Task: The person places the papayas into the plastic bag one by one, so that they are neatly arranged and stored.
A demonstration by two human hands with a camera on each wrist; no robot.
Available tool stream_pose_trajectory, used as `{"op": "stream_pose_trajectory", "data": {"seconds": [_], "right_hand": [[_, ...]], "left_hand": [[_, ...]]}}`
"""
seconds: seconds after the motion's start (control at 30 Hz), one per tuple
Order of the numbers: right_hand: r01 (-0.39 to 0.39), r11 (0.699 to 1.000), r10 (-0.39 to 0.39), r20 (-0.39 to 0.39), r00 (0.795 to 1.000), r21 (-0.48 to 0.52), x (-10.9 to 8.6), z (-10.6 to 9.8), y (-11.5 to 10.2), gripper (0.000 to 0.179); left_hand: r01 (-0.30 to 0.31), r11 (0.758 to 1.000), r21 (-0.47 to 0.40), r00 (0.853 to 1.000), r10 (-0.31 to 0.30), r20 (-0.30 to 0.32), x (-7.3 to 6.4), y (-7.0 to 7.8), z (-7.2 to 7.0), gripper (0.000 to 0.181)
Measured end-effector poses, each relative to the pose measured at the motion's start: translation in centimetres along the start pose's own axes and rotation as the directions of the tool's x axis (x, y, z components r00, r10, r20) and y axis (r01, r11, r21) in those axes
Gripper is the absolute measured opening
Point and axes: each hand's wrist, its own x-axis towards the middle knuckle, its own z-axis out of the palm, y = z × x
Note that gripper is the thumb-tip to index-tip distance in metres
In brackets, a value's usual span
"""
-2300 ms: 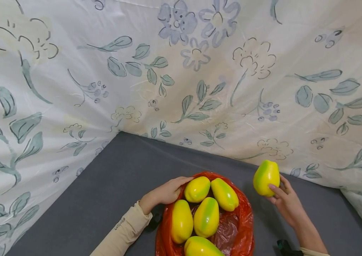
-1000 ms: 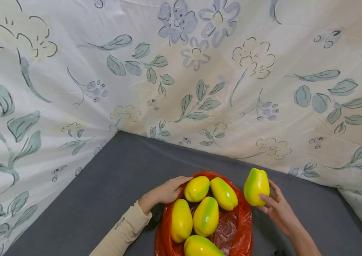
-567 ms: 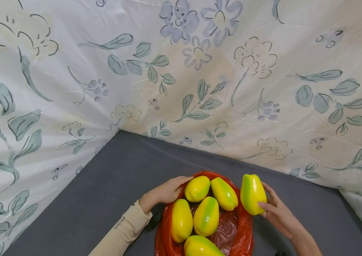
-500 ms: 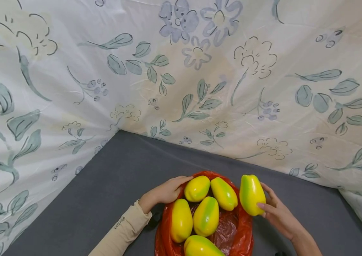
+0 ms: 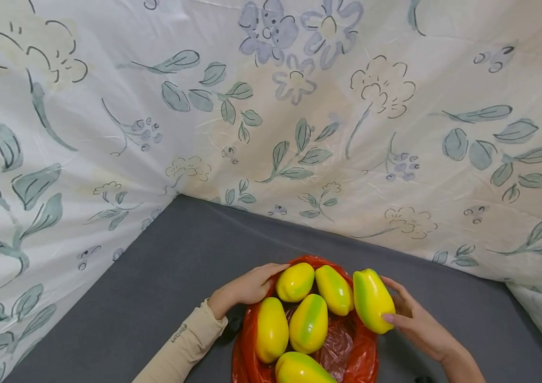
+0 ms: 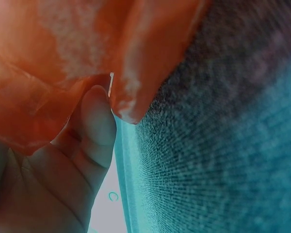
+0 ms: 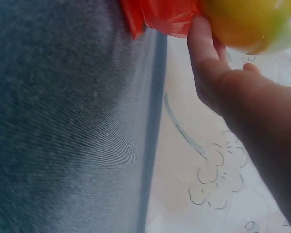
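Observation:
A red plastic bag (image 5: 368,351) stands with its mouth spread wide. Several glossy yellow papayas with green streaks, such as the middle papaya (image 5: 309,324), lie inside it. My left hand (image 5: 246,287) grips the far-left rim; in the left wrist view its fingers (image 6: 98,116) curl against the crinkled plastic. Another papaya (image 5: 373,300) is in my right hand (image 5: 416,322), held from its right side with the thumb in front. That fruit overlaps the bag's right rim in the head view. The right wrist view shows the papaya (image 7: 254,24) beside the bag's red edge (image 7: 169,17).
A dark grey cloth (image 5: 156,298) covers the surface under the bag. Floral fabric (image 5: 271,133) hangs as walls at the back and left. Inside the bag, a patch of bare plastic (image 5: 338,343) shows at the right, below the papayas.
My right hand has carried its papaya left and down, from outside the bag to over its right rim, and the fruit has tilted. My left hand stays on the rim.

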Motion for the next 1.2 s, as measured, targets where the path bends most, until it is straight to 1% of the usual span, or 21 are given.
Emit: {"op": "stream_pose_trajectory", "data": {"seconds": [0.13,0.23,0.4,0.53,0.73,0.97,1.07,1.2], "right_hand": [[0.016,1.0,-0.015,0.025,1.0,-0.018,-0.27,-0.07,-0.18,0.073],[0.016,1.0,-0.016,0.086,0.996,0.0,-0.45,-0.18,-0.16,0.072],[-0.005,0.999,-0.003,0.209,0.978,0.038,-0.63,-0.31,-0.17,0.073],[-0.019,0.999,0.008,0.259,0.966,0.04,-0.64,-0.28,-0.29,0.074],[-0.009,0.999,-0.006,0.308,0.951,0.047,-0.54,-0.37,-0.16,0.07],[-0.024,0.997,-0.001,0.307,0.952,0.078,-0.42,-0.15,0.11,0.071],[-0.022,0.995,-0.011,0.321,0.947,0.097,-0.27,0.0,0.26,0.07],[-0.015,0.996,-0.015,0.327,0.945,0.087,-0.12,0.11,0.41,0.068]], "left_hand": [[0.003,1.0,-0.002,1.0,-0.003,0.001,-0.02,0.02,-0.01,0.053],[0.007,1.0,-0.005,1.0,-0.007,0.003,-0.02,0.02,0.0,0.053],[0.01,1.0,-0.007,1.0,-0.01,0.003,-0.03,0.03,0.0,0.053],[0.009,1.0,-0.009,1.0,-0.009,0.003,-0.08,0.09,-0.05,0.053],[0.006,1.0,-0.011,1.0,-0.006,0.005,-0.07,0.02,-0.06,0.053],[0.013,1.0,-0.012,1.0,-0.013,0.01,-0.02,0.12,-0.07,0.053],[0.018,1.0,-0.012,1.0,-0.018,0.012,0.0,0.16,-0.06,0.053],[0.02,1.0,-0.011,1.0,-0.02,0.012,-0.02,0.26,-0.09,0.053]]}}
